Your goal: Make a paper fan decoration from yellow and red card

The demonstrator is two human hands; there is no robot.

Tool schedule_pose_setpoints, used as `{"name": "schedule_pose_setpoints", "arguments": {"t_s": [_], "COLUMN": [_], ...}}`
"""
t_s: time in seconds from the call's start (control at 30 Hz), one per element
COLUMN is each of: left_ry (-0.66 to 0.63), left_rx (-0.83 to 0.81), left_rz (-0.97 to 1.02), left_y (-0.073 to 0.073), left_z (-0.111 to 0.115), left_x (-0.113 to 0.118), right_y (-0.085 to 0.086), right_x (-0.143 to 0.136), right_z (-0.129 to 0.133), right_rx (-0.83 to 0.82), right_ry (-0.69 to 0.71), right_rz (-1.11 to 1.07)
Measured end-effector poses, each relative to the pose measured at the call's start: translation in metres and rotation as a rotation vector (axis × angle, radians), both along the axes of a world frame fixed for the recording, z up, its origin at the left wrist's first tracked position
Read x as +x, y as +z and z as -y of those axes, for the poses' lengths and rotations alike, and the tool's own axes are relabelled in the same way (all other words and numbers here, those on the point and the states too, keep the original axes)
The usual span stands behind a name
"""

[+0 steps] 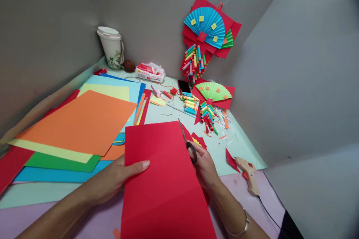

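- Left grip (123, 173) pinches the red sheet (162, 186) over the desk (269, 188); one-sided support could let it sag.
- Right grip (206, 166) holds scissors (186, 140) at its right edge; tilting could skew cuts.

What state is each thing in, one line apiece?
Left hand: closed on red sheet
Right hand: closed around scissors
Red sheet: held
Scissors: held; blade opening unclear
White cup: lidded
Blue fan: spread, hanging
Light green fan: spread
Orange sheet: lying unfolded
Glue gun: lying down, corded
Bracelet: worn
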State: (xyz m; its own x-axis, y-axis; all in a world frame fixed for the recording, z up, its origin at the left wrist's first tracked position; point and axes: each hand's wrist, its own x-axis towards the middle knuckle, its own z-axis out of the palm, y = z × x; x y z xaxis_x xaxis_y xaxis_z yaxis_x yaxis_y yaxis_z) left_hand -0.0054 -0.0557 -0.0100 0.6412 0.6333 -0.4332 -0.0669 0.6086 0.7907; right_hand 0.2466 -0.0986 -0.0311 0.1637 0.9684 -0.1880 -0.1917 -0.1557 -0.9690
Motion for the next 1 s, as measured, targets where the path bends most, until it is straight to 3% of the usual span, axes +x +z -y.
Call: {"name": "schedule_pose_setpoints", "arguments": {"t_s": [0.1,0.17,0.33,0.43,0.53,0.73,1.0], "left_ry": [0.058,0.155,0.411,0.465,0.519,0.791,0.966], "left_rx": [-0.01,-0.008,0.0,-0.004,0.009,0.08,0.241], "left_rz": [0.004,0.044,0.085,0.111,0.135,0.241,0.505], "left_y": [0.002,0.004,0.009,0.011,0.011,0.018,0.024], "left_z": [-0.002,-0.004,-0.013,-0.014,-0.015,-0.03,-0.047], "left_x": [0.0,0.001,0.005,0.006,0.006,-0.004,-0.021], "right_y": [0.001,0.003,0.001,-0.004,-0.004,0.005,0.009], "right_x": [0.006,0.013,0.032,0.04,0.043,0.043,0.047], "right_z": [-0.003,-0.006,-0.01,-0.009,-0.007,-0.004,-0.004], "right_rx": [0.022,0.033,0.172,0.266,0.259,0.275,0.207], "right_ry": [-0.004,-0.043,-0.1,-0.038,0.019,-0.015,-0.017], "right_rz": [-0.034,0.092,0.757,1.121,1.319,1.426,1.365]}}
